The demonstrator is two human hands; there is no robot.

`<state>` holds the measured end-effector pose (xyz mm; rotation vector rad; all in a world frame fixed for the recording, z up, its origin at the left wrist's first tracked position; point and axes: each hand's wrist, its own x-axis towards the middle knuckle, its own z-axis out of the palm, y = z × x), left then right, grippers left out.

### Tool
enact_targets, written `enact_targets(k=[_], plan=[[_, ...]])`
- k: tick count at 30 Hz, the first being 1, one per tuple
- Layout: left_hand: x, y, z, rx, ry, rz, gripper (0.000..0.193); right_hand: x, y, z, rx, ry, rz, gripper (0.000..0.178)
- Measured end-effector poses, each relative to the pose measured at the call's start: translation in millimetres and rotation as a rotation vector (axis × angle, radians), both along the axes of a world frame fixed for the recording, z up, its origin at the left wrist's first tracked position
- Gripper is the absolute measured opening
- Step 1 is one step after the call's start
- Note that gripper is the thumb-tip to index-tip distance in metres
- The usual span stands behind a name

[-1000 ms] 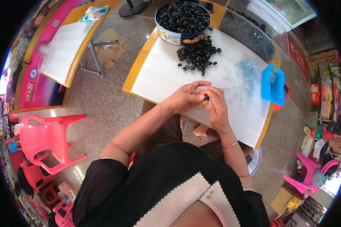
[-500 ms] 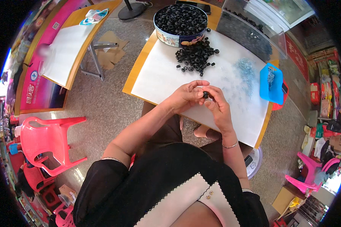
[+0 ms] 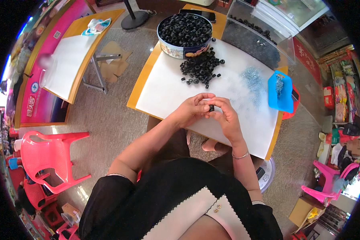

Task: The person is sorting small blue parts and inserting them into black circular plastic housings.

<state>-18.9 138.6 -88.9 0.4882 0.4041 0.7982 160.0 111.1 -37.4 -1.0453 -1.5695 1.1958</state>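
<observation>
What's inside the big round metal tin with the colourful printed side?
The tin is heaped with small, shiny black, rounded pieces, many with holes in the middle. You can see only the top ones; they cover the bottom and whatever lies deeper.

This looks like a small shop: far to the right of the right hand (image 3: 228,118), brightly coloured packaged goods (image 3: 341,100) crowd together in dense rows. Well off beyond the left hand (image 3: 189,111) stand a glossy magenta printed panel with a wooden frame (image 3: 41,105) and a pink moulded-plastic armchair (image 3: 47,154), on a grey speckled hard floor (image 3: 108,132).
</observation>
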Motion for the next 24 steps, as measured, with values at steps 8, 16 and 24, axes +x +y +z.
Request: enact_targets(k=[8,16,24], plan=[[1.2,-0.3,9.6,0.022,-0.007,0.041,0.065,17.4,20.1,26.7,0.245,-0.358,0.121,0.026],[-2.4,0.9,8.9,0.024,-0.036,0.009,0.048,63.9,151.9,88.3,0.429,-0.311,-0.483,0.027],[4.2,1.0,7.8,-0.005,-0.071,-0.01,0.037,129.5,259.5,94.4,0.618,-0.85,-0.722,0.031]])
